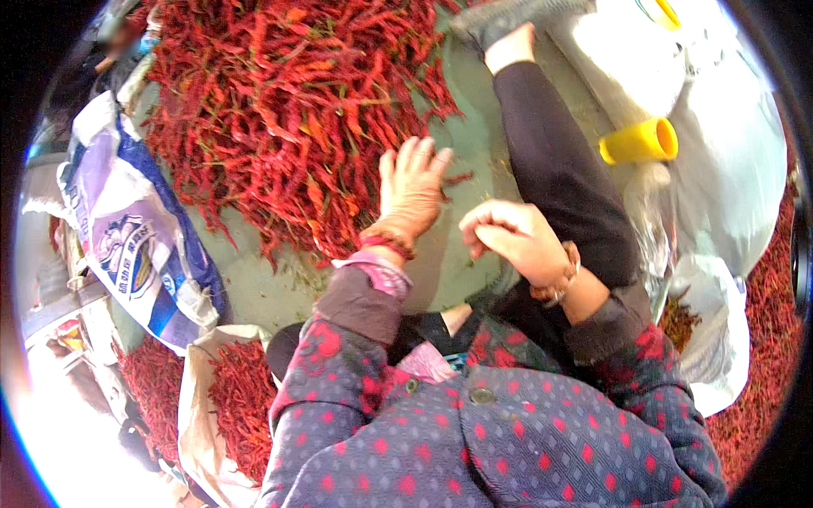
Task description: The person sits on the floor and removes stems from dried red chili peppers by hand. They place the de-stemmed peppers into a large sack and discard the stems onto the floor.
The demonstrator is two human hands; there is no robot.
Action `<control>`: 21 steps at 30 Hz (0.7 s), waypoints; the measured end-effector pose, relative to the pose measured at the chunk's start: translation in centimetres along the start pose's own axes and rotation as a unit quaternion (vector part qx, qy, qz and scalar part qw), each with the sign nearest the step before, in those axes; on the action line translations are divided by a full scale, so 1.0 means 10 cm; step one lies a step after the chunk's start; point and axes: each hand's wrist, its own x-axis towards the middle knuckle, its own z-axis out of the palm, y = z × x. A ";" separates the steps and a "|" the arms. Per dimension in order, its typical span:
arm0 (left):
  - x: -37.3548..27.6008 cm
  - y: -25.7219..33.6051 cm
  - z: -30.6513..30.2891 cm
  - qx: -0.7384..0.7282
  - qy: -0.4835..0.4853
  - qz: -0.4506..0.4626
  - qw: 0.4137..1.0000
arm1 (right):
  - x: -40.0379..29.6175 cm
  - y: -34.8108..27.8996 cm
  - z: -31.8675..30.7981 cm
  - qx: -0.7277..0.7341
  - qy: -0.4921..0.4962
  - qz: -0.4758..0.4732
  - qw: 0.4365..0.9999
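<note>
A large heap of red chili peppers [286,120], some with green stems, lies in front of me. Palm down at the heap's right edge is my left hand [413,184], its fingers apart; it seems to touch the outermost peppers, and what is under the palm is hidden. My right hand [514,238] hovers by my bent leg with curled fingers and thumb tucked in. Whether it holds something small I cannot tell. A few loose peppers [458,179] lie on the greenish floor [467,143] between the heap and my leg.
A yellow plastic tube [638,141] lies at the right near large whitish sacks [724,165]. An open white bag [721,324] there holds brownish scraps. At left are a printed purple-and-white sack [136,235] and an open sack [197,387] of peppers. More peppers [772,343] spread at far right.
</note>
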 end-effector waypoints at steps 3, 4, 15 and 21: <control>0.09 -0.33 0.20 0.102 -0.071 0.037 0.992 | 0.01 0.06 -0.01 0.014 -0.016 0.004 1.000; 0.10 -0.40 0.14 0.095 -0.081 0.033 0.992 | -0.02 0.03 -0.02 0.023 -0.007 0.017 1.000; -0.77 -1.09 -0.37 -0.068 -0.019 -0.023 0.997 | 0.04 0.01 0.11 0.042 -0.004 0.022 0.999; -0.78 -0.84 -0.57 -0.055 0.024 -0.252 0.966 | 0.04 0.07 0.11 0.047 -0.013 0.014 0.999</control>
